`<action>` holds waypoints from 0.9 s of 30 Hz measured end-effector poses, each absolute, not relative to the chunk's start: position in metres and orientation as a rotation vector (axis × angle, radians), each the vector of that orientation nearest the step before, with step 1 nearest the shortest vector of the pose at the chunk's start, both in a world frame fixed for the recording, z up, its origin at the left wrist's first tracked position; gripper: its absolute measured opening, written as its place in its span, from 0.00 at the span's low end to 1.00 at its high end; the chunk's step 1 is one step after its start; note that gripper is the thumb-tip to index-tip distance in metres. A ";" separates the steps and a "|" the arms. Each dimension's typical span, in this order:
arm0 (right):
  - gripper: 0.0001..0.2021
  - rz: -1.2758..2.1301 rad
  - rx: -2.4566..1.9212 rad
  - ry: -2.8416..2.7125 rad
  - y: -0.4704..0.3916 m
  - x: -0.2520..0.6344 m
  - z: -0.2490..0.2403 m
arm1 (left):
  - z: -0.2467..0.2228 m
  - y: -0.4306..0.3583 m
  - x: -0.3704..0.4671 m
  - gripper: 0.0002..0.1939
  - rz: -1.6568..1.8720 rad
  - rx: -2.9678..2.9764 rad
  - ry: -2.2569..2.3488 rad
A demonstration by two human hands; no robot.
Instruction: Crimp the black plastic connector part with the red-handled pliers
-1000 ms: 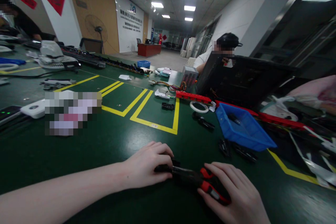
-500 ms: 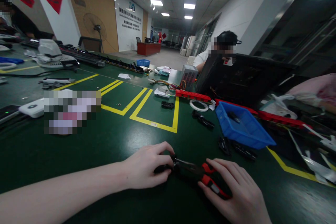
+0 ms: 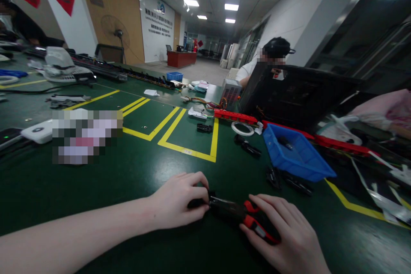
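My right hand [image 3: 284,229] is closed around the red-and-black handles of a pair of pliers [image 3: 255,218], whose handles stand a little apart. The dark jaws point left, toward my left hand [image 3: 184,201]. Between its thumb and fingers that hand pinches a small black part [image 3: 195,202], mostly covered by the fingers. The tips of the pliers meet the right end of this part; whether they grip it I cannot tell. Several loose black plastic pieces lie beyond my right hand, among them one piece [image 3: 298,183] below the blue bin [image 3: 297,154].
On the green table [image 3: 135,184], yellow tape [image 3: 189,150] marks out boxes. A white ring [image 3: 242,129] lies by a red strip [image 3: 236,115]. A large black panel [image 3: 295,94] stands at the right, with a person behind it. A white device [image 3: 40,132] lies at the left.
Both hands and the pliers sit very slightly further left in view, as does the whole scene. The hold on the black part and on the pliers looks the same.
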State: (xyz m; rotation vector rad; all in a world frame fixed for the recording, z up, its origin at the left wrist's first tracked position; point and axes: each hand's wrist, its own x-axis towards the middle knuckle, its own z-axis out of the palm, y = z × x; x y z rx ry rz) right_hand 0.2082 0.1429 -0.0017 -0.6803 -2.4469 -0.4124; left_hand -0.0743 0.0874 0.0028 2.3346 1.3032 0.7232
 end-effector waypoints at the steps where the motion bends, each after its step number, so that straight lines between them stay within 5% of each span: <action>1: 0.20 -0.415 -0.682 -2.449 0.143 0.208 -0.002 | 0.003 0.087 -0.074 0.02 0.725 2.332 1.304; 27: 0.18 -0.403 -0.733 -2.381 0.143 0.208 -0.003 | 0.008 0.084 -0.072 0.24 0.606 2.426 1.382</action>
